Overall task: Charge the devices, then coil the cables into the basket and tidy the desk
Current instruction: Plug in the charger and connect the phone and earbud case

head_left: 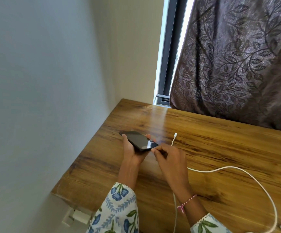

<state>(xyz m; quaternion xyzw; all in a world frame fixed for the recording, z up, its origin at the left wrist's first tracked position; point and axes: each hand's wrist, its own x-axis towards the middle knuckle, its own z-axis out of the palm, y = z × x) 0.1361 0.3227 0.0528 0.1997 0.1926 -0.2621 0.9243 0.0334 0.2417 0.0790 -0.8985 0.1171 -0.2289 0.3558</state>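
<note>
Now charging step | phone (138, 140) looks light, stiff, slick-faced, so we'd hold its long edges | left hand (133, 151) cradles it from beneath above desk (220, 140) | right hand (166, 156) pinches cable (237, 172) end at phone's near edge, plug hidden | spare plug (175, 135) just beyond right hand

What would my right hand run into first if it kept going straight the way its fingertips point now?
The right hand points up-left at the near end of the black phone held in the left hand. Its fingertips already look about touching that end, though depth is unclear.
</note>
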